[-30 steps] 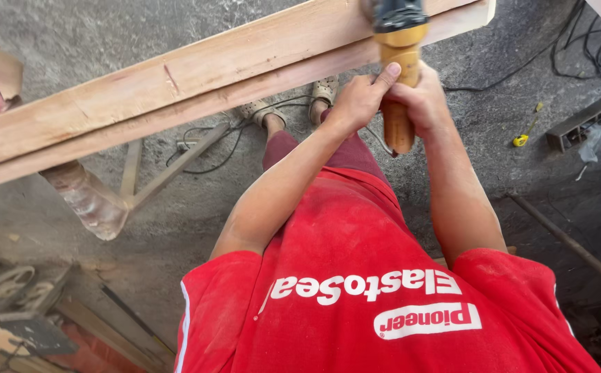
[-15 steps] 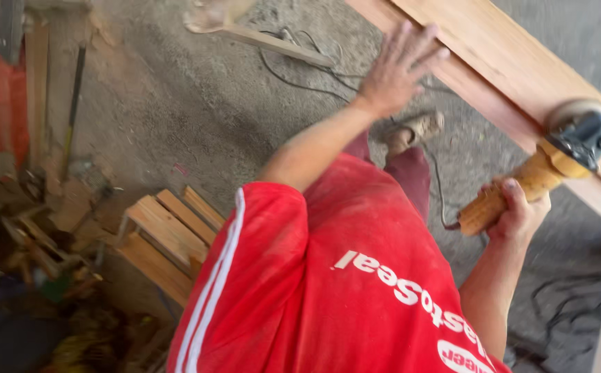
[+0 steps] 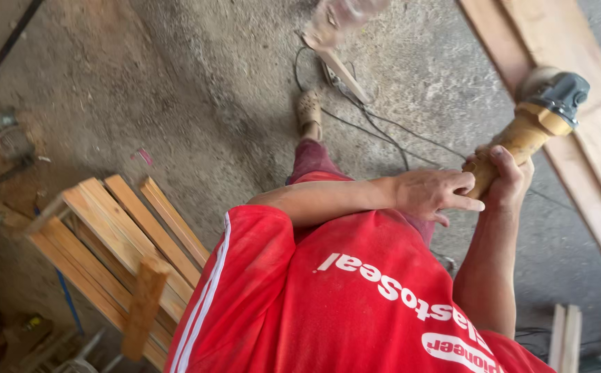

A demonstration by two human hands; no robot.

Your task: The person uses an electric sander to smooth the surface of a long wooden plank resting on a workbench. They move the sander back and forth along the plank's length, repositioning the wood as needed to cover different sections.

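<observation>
My right hand [image 3: 506,174] is shut on the tan body of an angle grinder [image 3: 545,103]. Its grey head rests on a long pale wooden plank [image 3: 594,148] running down the right side. My left hand [image 3: 430,195] reaches across my red shirt, fingers stretched out and touching the grinder's rear end beside my right hand; it holds nothing. My foot in a sandal [image 3: 308,110] stands on the dusty concrete floor above my hands.
A black cable [image 3: 383,131] trails over the floor by my foot. A stack of wooden slats [image 3: 124,238] lies at the left, with tools and scrap beyond it. A blurred wooden stand leg [image 3: 338,48] is at the top. Two thin wood strips [image 3: 566,335] lie bottom right.
My left hand has come off the plank and dropped back to the grinder's rear end. The view has swung further left, and the grinder stays in my right hand.
</observation>
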